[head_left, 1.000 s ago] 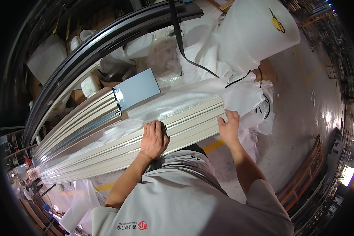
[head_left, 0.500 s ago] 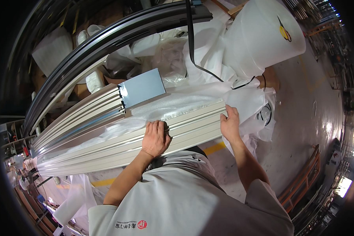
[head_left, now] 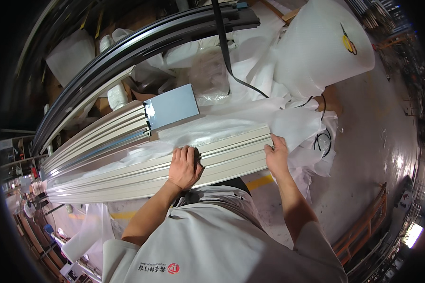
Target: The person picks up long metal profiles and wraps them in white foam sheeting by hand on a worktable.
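While several long, ribbed, cream-coloured profiles (head_left: pixel 236 155) already lie side by side as one flat bundle, nothing is wrapped or tied around the stretch that shows, so the gathering looks done and the covering not begun. They run from the person's front away to the left, just before the waist, with their right-hand ends roughly even. Beyond them, and longer in view, dark grey glossy profiles (head_left: pixel 127 52) arc across the upper left, bent by the lens. Between these two lies a second stack of cream and brown profiles (head_left: pixel 104 129), well apart from either hand.

White, thin, crumpled foam sheeting (head_left: pixel 231 118) spreads along the bundle's far side and past its right end; it seems to reach beneath, though that is hidden, and no fold lies over the top. Behind it sits a fat, translucent white roll of packing material (head_left: pixel 316 52). A flat, blue-grey rectangular panel (head_left: pixel 174 106) meets the second stack's end.

The left hand (head_left: pixel 186 167) lies across the bundle, fingers bent at its far edge; with the tips hidden, whether it clamps or merely presses I cannot tell. The right hand (head_left: pixel 277 153) is partly closed on the bundle's end, thumb against it, fingers curled around the corner.

Smaller still, a narrow black strap (head_left: pixel 225 52) hangs slack beyond the bundle, and yellow-handled scissors (head_left: pixel 349 45) rest on the roll.
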Tool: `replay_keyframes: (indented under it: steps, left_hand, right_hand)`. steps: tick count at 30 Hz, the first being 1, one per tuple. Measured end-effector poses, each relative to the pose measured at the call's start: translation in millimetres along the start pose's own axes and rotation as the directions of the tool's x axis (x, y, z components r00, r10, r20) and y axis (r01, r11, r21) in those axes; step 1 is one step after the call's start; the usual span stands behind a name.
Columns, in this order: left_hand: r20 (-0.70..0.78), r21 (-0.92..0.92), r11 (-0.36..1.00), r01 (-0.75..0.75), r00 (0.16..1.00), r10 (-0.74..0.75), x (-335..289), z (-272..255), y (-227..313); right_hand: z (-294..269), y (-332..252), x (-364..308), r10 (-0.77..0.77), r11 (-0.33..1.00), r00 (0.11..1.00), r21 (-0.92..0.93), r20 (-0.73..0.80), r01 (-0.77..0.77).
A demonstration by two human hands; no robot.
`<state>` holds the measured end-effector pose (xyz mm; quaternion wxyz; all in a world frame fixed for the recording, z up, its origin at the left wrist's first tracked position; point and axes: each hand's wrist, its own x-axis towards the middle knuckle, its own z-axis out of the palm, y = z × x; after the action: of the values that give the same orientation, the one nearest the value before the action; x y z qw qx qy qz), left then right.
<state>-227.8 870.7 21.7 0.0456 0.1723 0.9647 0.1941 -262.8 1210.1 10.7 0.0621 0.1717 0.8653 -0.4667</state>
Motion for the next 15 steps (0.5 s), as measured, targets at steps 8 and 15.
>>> replay_keyframes:
  steps: [8,15]
  left_hand:
    - [0.046,-0.022,1.0,0.017,0.999,-0.016,0,-10,3]
    - [-0.032,-0.165,0.986,0.03,0.999,-0.036,-6,-16,-5]
  right_hand:
    - [11,-31,-31,-0.55,0.641,0.793,-0.475,0.264,0.603]
    - [29,-51,-62,-0.535,0.476,0.7,-0.515,0.473,0.713]
